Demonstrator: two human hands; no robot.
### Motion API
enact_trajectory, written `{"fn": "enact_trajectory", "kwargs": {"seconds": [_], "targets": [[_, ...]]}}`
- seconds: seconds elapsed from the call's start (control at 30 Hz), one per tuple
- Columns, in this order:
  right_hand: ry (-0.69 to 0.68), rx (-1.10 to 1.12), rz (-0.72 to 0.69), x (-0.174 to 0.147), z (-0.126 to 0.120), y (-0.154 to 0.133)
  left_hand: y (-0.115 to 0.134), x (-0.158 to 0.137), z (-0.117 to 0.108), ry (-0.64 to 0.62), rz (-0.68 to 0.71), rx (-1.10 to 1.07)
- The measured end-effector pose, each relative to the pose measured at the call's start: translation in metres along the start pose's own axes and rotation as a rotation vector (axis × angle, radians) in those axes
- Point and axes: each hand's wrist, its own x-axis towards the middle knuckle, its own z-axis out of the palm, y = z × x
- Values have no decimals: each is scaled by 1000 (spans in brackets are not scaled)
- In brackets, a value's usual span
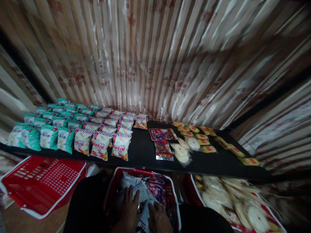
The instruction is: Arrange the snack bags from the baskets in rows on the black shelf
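At six o'clock, under my left hand (128, 208) and right hand (160, 218), pale packets (134, 184) looked crinkled, their plastic film softly glossy. At eight, the red basket (75, 166) was smooth moulded plastic. At nine, green packets (48, 136) had puffed, creased film with a mild sheen. The black shelf (143, 147) looked smooth and mostly matt; at twelve, pleated sheeting (145, 64) shone in streaks like thin plastic.

L hand (130, 205) & R hand (159, 216) on pkts (145, 191) in ctr red bskt (177, 202).
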Motion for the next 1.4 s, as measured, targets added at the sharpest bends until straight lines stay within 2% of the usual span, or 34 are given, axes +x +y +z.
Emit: {"fn": "enact_trajectory", "kwargs": {"seconds": [0.1,0.27,0.37,0.43,0.53,0.73,0.83,0.9,1.07,1.27,1.4], "targets": [[-21,1,7,-3,-8,-6,8,1,-16,-31,-64,-11],[-15,-19,57,-9,-23,-20,11,-2,-36,25,-12,-25],[36,90,55,-9,-27,-22,12,-6,-41,32,-25,-29],[100,249,55,-7,-28,-21,14,-10,-46,31,-46,-50],[165,618,116,-4,-29,-23,18,-18,-58,33,-63,-98],[134,1501,354,-13,-36,-45,22,-45,-77,105,-11,-77],[90,1719,472,-16,-38,-53,17,-60,-73,143,43,-51],[62,1768,579,-15,-36,-54,12,-69,-69,188,89,-37],[64,1825,563,-15,-36,-52,-4,-82,-59,298,204,-35],[180,1838,557,-18,-50,-51,-6,-87,-55,311,316,-33],[199,1862,573,-20,-58,-49,-7,-83,-59,321,386,-38]]}}
